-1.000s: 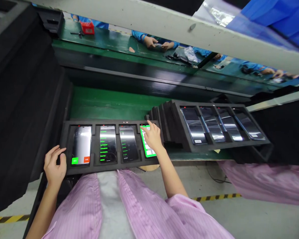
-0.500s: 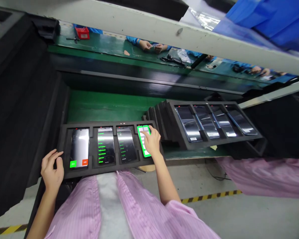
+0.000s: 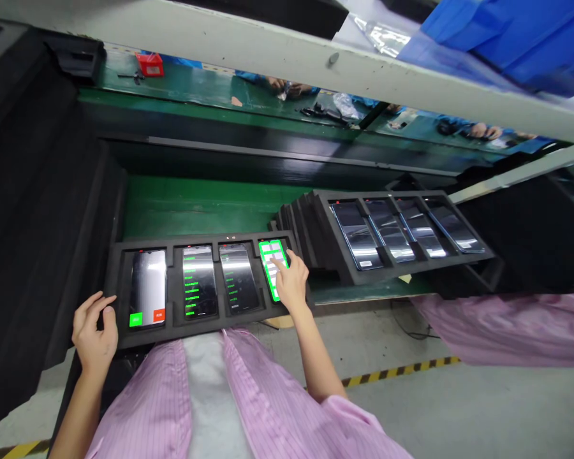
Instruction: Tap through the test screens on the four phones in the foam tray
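A black foam tray [image 3: 175,322] lies before me with several smartphones in its slots. My right hand [image 3: 293,280] is over the rightmost smartphone [image 3: 269,261], its index finger at the screen, which shows a green frame and white blocks. That hand holds nothing and partly covers the phone. Beside the tray's left end is my left hand [image 3: 94,328], fingers apart and holding nothing. The leftmost smartphone [image 3: 148,287] has a pale screen with a green and a red button. Green text lines show on two middle phones, one bright [image 3: 199,280] and one dimmer [image 3: 239,277].
At the right, a stack of foam trays [image 3: 358,274] carries several dark-screened phones. Tall black foam stacks [image 3: 33,191] stand on the left. A pale shelf beam [image 3: 268,54] crosses above. Other people's hands [image 3: 287,88] work at the bench beyond.
My right index finger has shifted a little lower on the rightmost phone's screen. My left hand stays by the tray's left end. The whole view has shifted slightly.
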Demonstrator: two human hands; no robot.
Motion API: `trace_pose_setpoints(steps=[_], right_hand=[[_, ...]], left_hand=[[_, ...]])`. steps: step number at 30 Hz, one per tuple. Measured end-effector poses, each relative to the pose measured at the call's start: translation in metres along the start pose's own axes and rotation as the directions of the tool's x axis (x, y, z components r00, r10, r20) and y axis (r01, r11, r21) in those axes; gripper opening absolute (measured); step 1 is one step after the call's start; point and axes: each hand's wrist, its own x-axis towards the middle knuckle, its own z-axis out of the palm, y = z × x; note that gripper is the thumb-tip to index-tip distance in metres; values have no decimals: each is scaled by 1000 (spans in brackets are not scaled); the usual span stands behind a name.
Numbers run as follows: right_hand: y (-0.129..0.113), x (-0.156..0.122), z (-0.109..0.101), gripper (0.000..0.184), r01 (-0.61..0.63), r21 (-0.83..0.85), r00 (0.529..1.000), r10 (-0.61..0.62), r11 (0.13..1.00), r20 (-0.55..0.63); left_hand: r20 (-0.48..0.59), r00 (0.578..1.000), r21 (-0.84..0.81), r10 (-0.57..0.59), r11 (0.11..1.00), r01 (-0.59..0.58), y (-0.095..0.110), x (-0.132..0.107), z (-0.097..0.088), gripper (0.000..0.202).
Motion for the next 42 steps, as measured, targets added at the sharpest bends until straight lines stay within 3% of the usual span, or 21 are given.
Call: trace_pose_setpoints(steps=[4,8,10,17,19,25,32,35,42], right_hand=[[-3,-3,-2,40,10,-35,999,-8,999,37],[4,-3,-9,37,-208,-167,978,206,964,-28],[4,-8,-12,38,-260,-191,966,256,947,-43],[-17,-29,-11,44,-76,-50,993,80,996,91],[-16,-28,-10,44,-83,-45,992,87,996,97],[5,-28,-10,41,-322,-109,947,321,940,-28],[-4,-53,-10,50,-91,-1,994,91,996,53],[-9,-50,-10,50,-61,-15,994,63,998,95],[6,-44,-11,46,-353,-133,933,359,926,25]], left_hand=[[3,1000,11,17,1000,-17,-1,0,-1,24],[-1,1000,15,17,1000,-17,0,0,0,24],[-4,1000,15,18,1000,-18,0,0,0,24],[2,1000,15,15,1000,-15,1,1,0,24],[7,1000,13,8,1000,-8,1,1,1,24],[16,1000,18,-17,1000,17,2,2,0,23],[22,1000,11,-13,1000,13,4,3,-1,23],[22,1000,5,-1,1000,0,3,2,0,23],[29,1000,-3,0,1000,0,4,3,-1,23]])
